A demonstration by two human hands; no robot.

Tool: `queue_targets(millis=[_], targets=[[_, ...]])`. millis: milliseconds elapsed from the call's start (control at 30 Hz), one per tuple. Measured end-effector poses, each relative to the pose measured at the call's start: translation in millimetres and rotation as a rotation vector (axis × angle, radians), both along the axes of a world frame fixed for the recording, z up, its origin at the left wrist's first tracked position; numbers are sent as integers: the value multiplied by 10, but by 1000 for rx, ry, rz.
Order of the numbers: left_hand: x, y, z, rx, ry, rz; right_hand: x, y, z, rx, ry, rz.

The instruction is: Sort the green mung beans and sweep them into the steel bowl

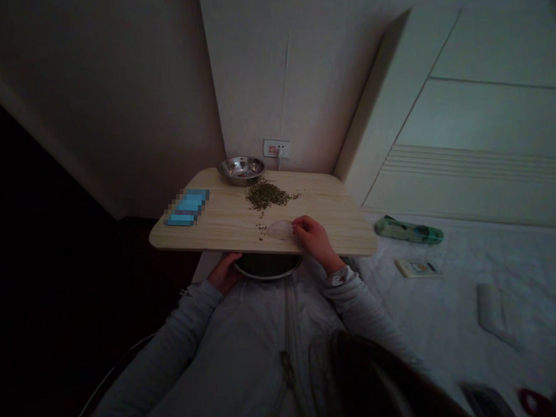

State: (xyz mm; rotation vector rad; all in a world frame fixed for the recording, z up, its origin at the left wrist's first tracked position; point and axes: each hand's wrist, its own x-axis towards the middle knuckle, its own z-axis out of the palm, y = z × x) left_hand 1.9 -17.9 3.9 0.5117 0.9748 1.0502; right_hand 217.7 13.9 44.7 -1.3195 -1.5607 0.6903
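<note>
My right hand (pixel 310 235) is closed on a thin, see-through scraper (pixel 279 230), which lies against the wooden board near its front edge. Small green beans (pixel 266 195) form a loose pile toward the back of the board (pixel 341 217), and a few stray ones are left of the scraper. My left hand (pixel 225 272) grips the left rim of a metal bowl (pixel 267 275) below the board's front edge. The board hides the far part of this bowl, and its inside looks dark.
A shiny metal bowl (pixel 241 171) stands at the board's back left, with a blurred blue phone-like item (pixel 187 207) at the left. On the white bed to the right lie a green bottle-shaped packet (pixel 409 230) and a small pale box (pixel 417 269). A socket (pixel 276 149) is behind.
</note>
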Motion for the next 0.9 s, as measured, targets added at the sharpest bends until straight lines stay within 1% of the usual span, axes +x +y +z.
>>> queue_targets(millis=[300,600,733,900], targets=[[11,-14,31,-16,-28,-4,-5,-6,10,1,9,0],[-17,13,-28,-10,-39,-11,-5,-17,16,-5,0,8],[-10,4,-12,-1,-29,-30,-4,-17,16,-4,-3,13],[0,-5,7,-3,-4,3,-5,-20,18,3,-22,2]])
